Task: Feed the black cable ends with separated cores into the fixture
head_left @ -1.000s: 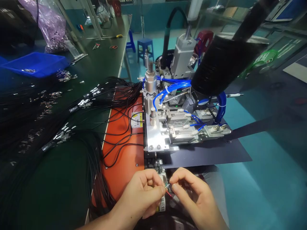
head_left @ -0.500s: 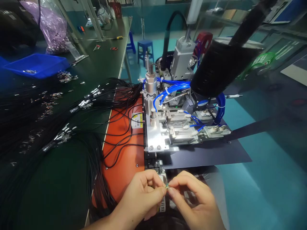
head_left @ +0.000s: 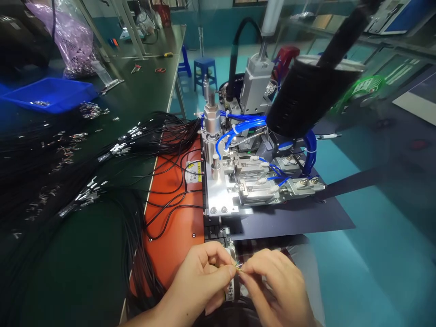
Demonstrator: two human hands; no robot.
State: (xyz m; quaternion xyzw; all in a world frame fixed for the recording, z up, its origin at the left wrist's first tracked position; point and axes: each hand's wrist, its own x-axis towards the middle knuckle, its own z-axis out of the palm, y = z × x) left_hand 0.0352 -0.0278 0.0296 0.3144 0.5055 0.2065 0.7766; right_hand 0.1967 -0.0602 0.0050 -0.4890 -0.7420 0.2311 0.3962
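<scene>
Low in the view, my left hand point(head_left: 209, 274) pinches a small bunch of thin coloured wires point(head_left: 238, 265) between thumb and forefinger. Their short ends poke out on the right side of that pinch. My right hand point(head_left: 277, 284) meets them there, its thumb and forefinger closed at the wire tips. Both hands are held in front of the near edge of a machine point(head_left: 225, 186) with metal clamps and blue air tubes. How many wires there are is too small to tell.
Black cables point(head_left: 136, 240) with silvery ends lie over the dark table point(head_left: 88, 254) and the orange cover point(head_left: 177, 222). A blue tray point(head_left: 51, 97) and a pinkish bag of small parts point(head_left: 76, 45) stand back left. A black lamp-like tube point(head_left: 309, 100) hangs above the machine.
My right hand has shifted slightly right and its fingers have turned downward at the wires. More of the coloured wire ends now show. My left hand keeps its pinch.
</scene>
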